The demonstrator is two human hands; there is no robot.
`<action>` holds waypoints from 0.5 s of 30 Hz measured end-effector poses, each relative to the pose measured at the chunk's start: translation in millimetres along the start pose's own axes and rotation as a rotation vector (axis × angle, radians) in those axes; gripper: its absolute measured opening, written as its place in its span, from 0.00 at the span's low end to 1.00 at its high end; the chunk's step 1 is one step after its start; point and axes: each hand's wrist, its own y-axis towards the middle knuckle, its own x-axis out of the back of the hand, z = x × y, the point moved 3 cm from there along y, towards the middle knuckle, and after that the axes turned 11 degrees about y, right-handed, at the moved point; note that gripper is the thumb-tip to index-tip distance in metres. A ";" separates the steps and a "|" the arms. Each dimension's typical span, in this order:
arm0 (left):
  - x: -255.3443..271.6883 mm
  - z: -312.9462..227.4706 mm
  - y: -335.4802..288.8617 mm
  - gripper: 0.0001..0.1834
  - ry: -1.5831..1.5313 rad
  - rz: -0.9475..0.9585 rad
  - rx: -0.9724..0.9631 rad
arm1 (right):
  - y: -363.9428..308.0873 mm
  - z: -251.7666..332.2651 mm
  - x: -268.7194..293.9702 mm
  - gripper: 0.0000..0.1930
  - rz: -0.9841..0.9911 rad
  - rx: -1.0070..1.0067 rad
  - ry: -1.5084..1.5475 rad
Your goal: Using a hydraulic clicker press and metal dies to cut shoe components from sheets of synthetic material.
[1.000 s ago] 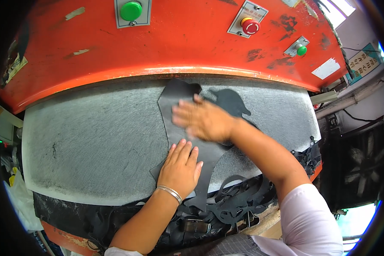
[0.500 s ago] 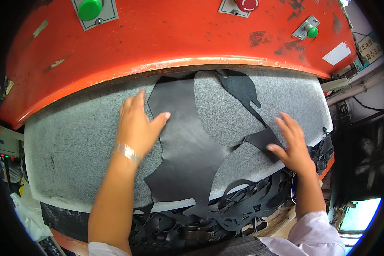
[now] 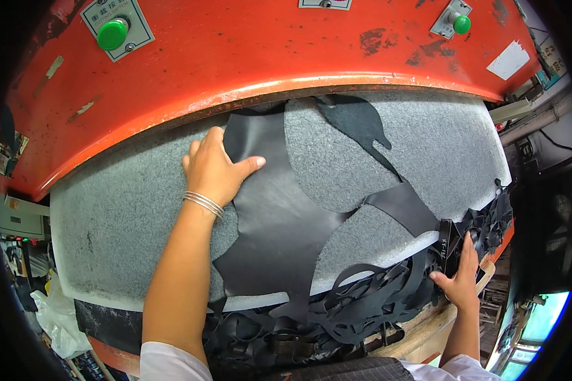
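Note:
A large sheet of black leather (image 3: 276,219) with cut-out, wavy edges lies over the grey cutting board (image 3: 127,222). My left hand (image 3: 215,166) rests at its upper left edge, thumb stretched out over the leather and the other fingers partly bent beside the edge. At the board's right front edge my right hand (image 3: 462,282) is at a black cutting die (image 3: 449,246) with pale markings. Its thumb and fingers are spread on either side of the die; whether they press on it I cannot tell. A narrow strip joins the sheet to a smaller leather piece (image 3: 403,206).
Beyond the board stands a red press beam (image 3: 254,57) with green buttons (image 3: 112,35). Tangled black leather scraps (image 3: 375,301) hang along the front edge. A dark leather offcut (image 3: 357,124) lies near the beam. At the left is a clear plastic bag (image 3: 60,320).
My right hand has moved down and right, from over the smaller leather piece to the die. My left hand has shifted slightly onto the sheet's edge. The view has tilted a little.

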 end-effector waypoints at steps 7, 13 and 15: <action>-14.2 17.1 14.5 0.31 -0.077 0.084 0.131 | 1.3 4.5 17.7 0.72 0.209 -0.019 -0.027; -7.9 -8.7 -34.8 0.33 0.128 0.075 -0.382 | -2.6 -11.6 80.3 0.70 0.029 -0.100 -0.008; -7.0 -13.3 -51.6 0.31 0.095 0.197 -0.406 | 1.3 3.6 105.8 0.68 -0.049 -0.026 -0.083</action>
